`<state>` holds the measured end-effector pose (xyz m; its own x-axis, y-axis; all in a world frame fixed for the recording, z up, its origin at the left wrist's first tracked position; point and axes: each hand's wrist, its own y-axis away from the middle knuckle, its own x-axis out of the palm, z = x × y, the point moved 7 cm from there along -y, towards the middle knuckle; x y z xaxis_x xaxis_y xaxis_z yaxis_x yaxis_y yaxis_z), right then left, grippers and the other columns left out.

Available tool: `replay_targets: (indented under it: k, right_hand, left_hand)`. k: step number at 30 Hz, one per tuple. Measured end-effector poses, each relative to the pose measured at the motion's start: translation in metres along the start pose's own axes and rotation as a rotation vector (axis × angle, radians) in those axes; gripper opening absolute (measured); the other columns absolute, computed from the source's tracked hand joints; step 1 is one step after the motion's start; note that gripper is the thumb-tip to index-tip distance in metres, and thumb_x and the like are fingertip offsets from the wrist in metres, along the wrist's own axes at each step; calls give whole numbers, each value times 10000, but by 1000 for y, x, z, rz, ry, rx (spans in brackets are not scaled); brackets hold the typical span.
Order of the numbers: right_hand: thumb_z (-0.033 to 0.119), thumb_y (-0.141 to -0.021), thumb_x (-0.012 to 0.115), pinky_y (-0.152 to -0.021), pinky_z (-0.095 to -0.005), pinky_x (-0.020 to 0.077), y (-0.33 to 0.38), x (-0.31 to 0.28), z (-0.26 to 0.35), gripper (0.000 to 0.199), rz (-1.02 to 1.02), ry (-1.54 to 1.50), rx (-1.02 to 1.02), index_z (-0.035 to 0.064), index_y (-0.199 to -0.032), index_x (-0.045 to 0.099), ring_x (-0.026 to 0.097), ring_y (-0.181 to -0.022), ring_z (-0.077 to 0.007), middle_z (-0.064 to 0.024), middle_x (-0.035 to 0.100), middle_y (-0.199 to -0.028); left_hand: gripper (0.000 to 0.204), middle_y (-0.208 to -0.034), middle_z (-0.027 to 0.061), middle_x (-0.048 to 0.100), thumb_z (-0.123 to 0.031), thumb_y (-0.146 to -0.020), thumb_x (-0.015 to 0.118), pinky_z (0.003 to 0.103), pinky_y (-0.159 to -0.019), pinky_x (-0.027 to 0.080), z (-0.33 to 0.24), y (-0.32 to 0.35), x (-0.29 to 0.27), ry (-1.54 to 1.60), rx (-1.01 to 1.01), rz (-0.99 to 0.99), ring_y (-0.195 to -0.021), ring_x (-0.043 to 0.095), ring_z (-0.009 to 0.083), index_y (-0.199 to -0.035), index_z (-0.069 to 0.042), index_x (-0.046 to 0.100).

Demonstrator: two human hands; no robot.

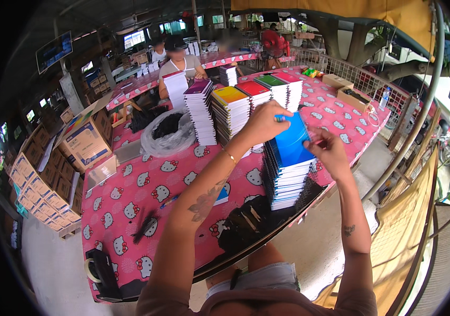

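A tall stack of spiral notebooks [288, 189] stands near the front right edge of the table, white page edges facing me and black coils along its left side. On top lies a blue-covered notebook [292, 143]. My left hand [270, 122] is closed at its far left corner, with thumb and fingertips pinched there. At the right edge of the same cover is my right hand [328, 154], fingers curled and pinched against it. Exactly what lies between the fingertips is partly hidden. Behind are stacks with a yellow cover [231, 95], a purple cover [198, 87] and a red cover [254, 88].
The pink patterned table [146, 210] holds loose black coils [145, 227], a plastic bag [167, 134] of black material and a tape dispenser [104, 274]. Cardboard boxes [85, 138] stand at left. Across the table, a person [185, 68] handles a notebook stack.
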<state>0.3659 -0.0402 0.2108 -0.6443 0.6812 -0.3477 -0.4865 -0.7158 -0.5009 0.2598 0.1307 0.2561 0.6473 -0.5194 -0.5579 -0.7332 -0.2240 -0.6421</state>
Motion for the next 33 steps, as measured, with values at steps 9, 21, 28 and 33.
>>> replay_targets:
  k: [9, 21, 28, 33]
  right_hand:
    - [283, -1003, 614, -918, -295, 448, 40, -17, -4, 491, -303, 7, 44, 36, -1421, 553, 561, -983, -129, -49, 623, -1065]
    - [-23, -921, 634, -756, -305, 523, 166, 162, -1, 159, 163, -391, -264, -22, -1075, 675, 666, -849, -207, -134, 690, -931]
    - [-58, -873, 675, -780, -288, 522, 183, 181, -41, 297, 125, -380, -154, 4, -1163, 661, 664, -870, -206, -131, 673, -1027]
    - [-23, -860, 716, -861, -284, 502, 175, 197, -45, 584, 119, -337, -106, 43, -1392, 484, 634, -958, -185, -133, 648, -1093]
  left_hand:
    - [237, -1023, 129, 704, -184, -831, 775, 389, -838, 532, 43, 107, -55, -139, -40, -379, -966, 679, 289, -1021, -52, 722]
    - [376, -1066, 77, 647, -78, -809, 693, 356, -788, 567, 72, 336, -18, -926, -101, 47, -969, 645, 252, -1184, -73, 679]
    - [398, -1048, 69, 643, -75, -793, 705, 452, -937, 512, 50, 329, -28, -923, -95, -70, -948, 636, 289, -1189, -75, 669]
    - [326, -1058, 62, 640, -84, -861, 685, 497, -1059, 416, -4, 322, 7, -752, -89, 63, -1047, 611, 252, -1187, -95, 667]
